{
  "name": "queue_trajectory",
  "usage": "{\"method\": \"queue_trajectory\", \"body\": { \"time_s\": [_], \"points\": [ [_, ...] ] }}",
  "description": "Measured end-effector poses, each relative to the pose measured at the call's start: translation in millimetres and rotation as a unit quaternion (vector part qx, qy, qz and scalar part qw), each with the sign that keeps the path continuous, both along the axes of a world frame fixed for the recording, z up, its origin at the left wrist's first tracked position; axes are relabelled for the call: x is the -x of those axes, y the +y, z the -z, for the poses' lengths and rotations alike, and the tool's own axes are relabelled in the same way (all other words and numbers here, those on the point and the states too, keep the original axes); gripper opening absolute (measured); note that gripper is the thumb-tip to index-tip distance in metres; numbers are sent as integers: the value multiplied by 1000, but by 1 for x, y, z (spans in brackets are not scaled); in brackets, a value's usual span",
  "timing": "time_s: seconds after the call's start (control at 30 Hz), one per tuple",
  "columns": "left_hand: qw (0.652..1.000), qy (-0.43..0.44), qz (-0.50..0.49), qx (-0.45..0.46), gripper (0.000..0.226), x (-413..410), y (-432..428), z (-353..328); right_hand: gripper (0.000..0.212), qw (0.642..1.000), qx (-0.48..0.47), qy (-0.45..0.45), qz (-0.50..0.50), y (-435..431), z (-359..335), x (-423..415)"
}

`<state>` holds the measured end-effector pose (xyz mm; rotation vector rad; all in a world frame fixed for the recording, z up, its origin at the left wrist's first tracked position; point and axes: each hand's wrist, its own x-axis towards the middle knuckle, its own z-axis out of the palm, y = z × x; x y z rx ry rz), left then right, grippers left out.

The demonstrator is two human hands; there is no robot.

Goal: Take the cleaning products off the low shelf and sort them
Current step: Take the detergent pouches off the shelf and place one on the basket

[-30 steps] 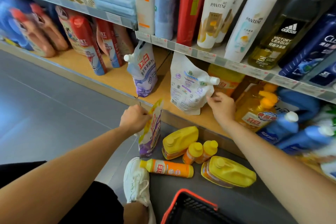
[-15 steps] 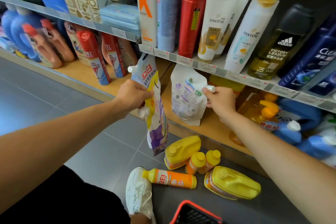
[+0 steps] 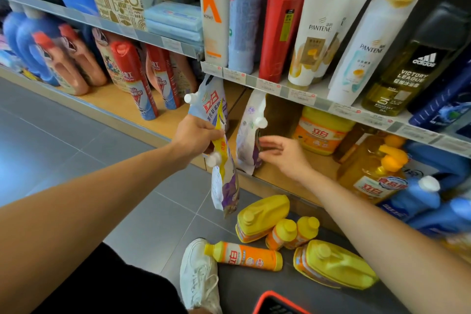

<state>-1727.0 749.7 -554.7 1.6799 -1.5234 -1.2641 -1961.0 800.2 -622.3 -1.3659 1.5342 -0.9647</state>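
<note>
Head cam: left hand (image 3: 196, 135) clamps a refill pouch (image 3: 225, 186) by its top so it dangles just off the low shelf's (image 3: 280, 177) front edge, while the right hand (image 3: 283, 153), fingers loose, hovers by the white pouch (image 3: 247, 135) standing on that shelf, probably grabbing it next.

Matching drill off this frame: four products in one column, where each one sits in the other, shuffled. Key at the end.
1. purple-yellow pouch
2. white pouch
3. orange bottle
4. yellow tub

A. lying on the floor by the shoe
B. upright at the front of the low shelf
C. hanging from the left hand
D. set back on the low shelf, past the right hand

Pairs: 1-C, 2-B, 3-A, 4-D
</note>
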Motion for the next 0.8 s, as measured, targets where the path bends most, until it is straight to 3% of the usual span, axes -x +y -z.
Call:
{"method": "queue_trajectory", "body": {
  "time_s": [0.17, 0.27, 0.5, 0.63, 0.73, 0.8],
  "points": [
    [1000, -11, -6, 4, 14, -4, 0, 5, 63, 988, -3, 53, -147, 13, 59, 1],
    [1000, -2, -6, 6, 13, -7, -2, 4, 74, 978, -26, 103, -177, -6, 79, -11],
    [995, 76, -60, 6, 18, 5, -3, -4, 80, 985, -42, 24, -167, -47, 56, -24],
    [987, 126, -100, -13, 14, 19, -5, -7, 89, 983, -44, -98, -147, -13, 42, -10],
    [972, 202, -113, -40, 10, 38, 0, -9, 100, 986, -24, -78, -148, 22, 42, -11],
    [963, 240, -112, -50, 9, 55, 3, -13, 83, 993, -3, -73, -90, 31, 45, -22]
  ]
}}
